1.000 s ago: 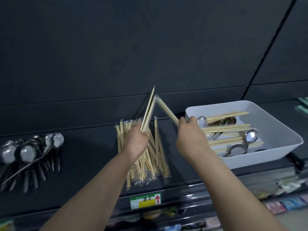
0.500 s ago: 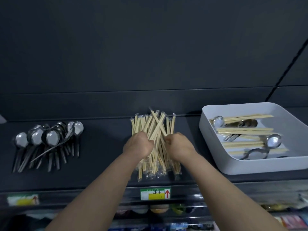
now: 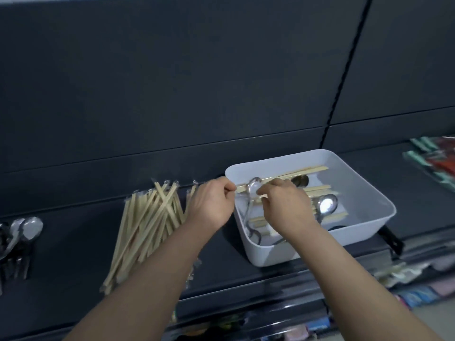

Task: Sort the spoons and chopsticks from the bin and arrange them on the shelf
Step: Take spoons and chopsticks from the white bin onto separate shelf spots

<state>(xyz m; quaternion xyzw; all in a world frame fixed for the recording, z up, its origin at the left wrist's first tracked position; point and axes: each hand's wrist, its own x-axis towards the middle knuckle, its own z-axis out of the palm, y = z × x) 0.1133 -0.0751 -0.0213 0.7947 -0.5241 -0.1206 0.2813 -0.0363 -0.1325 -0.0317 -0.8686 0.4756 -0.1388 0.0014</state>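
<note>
**A:** Where is the left hand [image 3: 211, 205]?

**B:** At the left rim of the white bin [image 3: 359, 190]. Its fingers [image 3: 227, 190] are curled, and thumb and forefinger pinch the near end of a chopstick pair [image 3: 310, 171].

**A:** And that pair runs where?

**B:** Across the back half of the bin, slanting toward its far right corner. It passes over the bowl of a spoon [image 3: 254, 187] that lies along the bin's left wall.

**A:** The right hand [image 3: 288, 205]?

**B:** Inside the bin, knuckles up. Its fingertips [image 3: 264, 191] curl down and meet the thumb on the same pair, just right of that spoon's bowl.

**A:** What else is in the bin?

**B:** More chopsticks under the right hand, and a second spoon [image 3: 326, 205] toward the right wall.

**A:** Outside it?

**B:** On the shelf [image 3: 73, 242] left of the bin lies a chopstick pile [image 3: 147, 225]. Further left of the bin is a cluster of spoons [image 3: 27, 230].
</note>
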